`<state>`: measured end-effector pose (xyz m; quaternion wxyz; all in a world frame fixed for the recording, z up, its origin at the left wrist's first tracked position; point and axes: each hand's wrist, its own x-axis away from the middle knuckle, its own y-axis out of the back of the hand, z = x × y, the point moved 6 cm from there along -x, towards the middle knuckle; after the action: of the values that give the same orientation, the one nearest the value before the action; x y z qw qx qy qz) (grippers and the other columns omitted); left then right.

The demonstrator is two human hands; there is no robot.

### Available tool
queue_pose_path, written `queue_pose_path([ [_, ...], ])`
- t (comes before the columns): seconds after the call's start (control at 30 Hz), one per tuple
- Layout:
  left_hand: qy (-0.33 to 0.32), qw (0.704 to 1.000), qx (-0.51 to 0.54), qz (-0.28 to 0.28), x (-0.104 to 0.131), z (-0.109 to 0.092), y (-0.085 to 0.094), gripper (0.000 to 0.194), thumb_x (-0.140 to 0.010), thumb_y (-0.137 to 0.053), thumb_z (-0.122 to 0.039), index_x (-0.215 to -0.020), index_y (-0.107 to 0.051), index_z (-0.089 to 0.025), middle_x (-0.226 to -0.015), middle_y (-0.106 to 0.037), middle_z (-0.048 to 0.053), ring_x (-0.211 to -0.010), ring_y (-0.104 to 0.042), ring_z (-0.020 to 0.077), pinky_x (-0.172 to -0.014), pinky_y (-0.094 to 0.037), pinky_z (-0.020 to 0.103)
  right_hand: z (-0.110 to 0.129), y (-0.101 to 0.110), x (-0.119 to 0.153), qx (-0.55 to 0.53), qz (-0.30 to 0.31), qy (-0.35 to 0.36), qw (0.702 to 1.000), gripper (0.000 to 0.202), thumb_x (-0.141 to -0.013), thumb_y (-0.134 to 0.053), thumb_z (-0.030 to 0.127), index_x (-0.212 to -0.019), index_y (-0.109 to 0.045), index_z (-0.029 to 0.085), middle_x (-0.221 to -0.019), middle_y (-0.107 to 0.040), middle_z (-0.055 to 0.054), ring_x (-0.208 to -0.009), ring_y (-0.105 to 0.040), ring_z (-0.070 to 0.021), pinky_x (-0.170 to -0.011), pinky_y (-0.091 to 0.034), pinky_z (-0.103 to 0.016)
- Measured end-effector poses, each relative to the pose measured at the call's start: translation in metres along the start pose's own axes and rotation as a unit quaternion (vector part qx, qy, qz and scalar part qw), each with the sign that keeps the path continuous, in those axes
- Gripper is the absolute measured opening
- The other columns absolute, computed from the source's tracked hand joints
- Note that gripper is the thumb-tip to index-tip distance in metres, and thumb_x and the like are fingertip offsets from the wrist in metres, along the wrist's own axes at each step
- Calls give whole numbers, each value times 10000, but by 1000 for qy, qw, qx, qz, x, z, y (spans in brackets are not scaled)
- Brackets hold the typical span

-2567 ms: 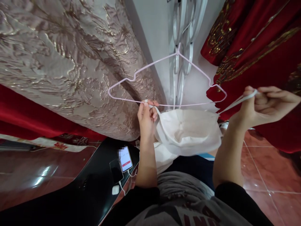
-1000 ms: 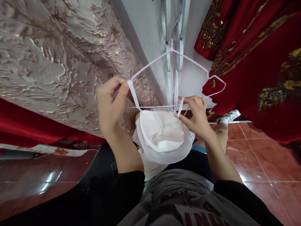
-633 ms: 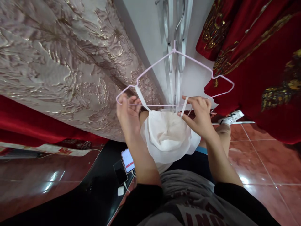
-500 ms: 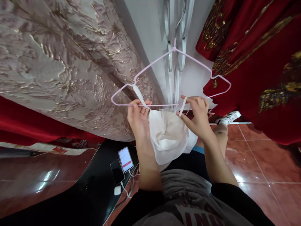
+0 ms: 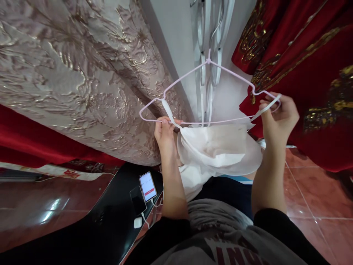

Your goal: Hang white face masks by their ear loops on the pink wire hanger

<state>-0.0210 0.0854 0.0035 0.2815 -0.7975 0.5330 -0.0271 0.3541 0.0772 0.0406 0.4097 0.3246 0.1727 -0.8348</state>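
Observation:
A pale pink hanger (image 5: 233, 75) is held up in front of me. From it hangs a thin white garment (image 5: 217, 147), one strap (image 5: 168, 111) looped over the hanger's left notch. My left hand (image 5: 167, 134) is closed on the hanger's bottom bar, beside that strap. My right hand (image 5: 281, 114) pinches the other strap (image 5: 266, 109) at the hanger's right end, with the strap drawn over the corner. The garment is spread below the bar between both hands.
Cream brocade cloth (image 5: 82, 81) hangs at left, red gold-trimmed cloth (image 5: 298, 84) at right. White hangers (image 5: 202, 70) hang behind. Two phones (image 5: 148, 187) (image 5: 137, 200) and a small white case (image 5: 138, 222) lie on a black surface (image 5: 110, 206) at lower left.
My right hand has moved right and up with its strap, from the bar's middle to the hanger's right end, stretching the garment wider. The hanger has shifted slightly right.

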Motion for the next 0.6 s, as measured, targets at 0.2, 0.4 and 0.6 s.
queue_pose_path([
  [0.2,25,999,21,-15,5,3,-4,326,-1028,-802,-468,-907,-643,-210,-769,-727,-4,-653,-692,126,-734,-567,243,78,-22,-25,159,138,94,973,226,-866,-901,465,-905,-721,336,-944,-761,-79,-961,-714,-328,-963,-573,-624],
  [0.4,34,999,40,-10,8,-4,-8,336,-1035,-799,-483,-919,-631,-217,-770,-734,-4,-653,-682,124,-697,-546,234,114,-31,4,142,112,218,959,364,-990,-752,432,-1340,-731,336,-1291,-737,-131,-1272,-692,-387,-1127,-558,-690],
  [0.6,39,999,24,-13,13,-3,-12,352,-1041,-788,-507,-907,-629,-223,-776,-750,4,-656,-686,130,-727,-573,251,98,-76,59,75,286,192,936,365,-1068,-614,314,-1417,-720,334,-1258,-785,-71,-1215,-732,-310,-1153,-542,-598],
])
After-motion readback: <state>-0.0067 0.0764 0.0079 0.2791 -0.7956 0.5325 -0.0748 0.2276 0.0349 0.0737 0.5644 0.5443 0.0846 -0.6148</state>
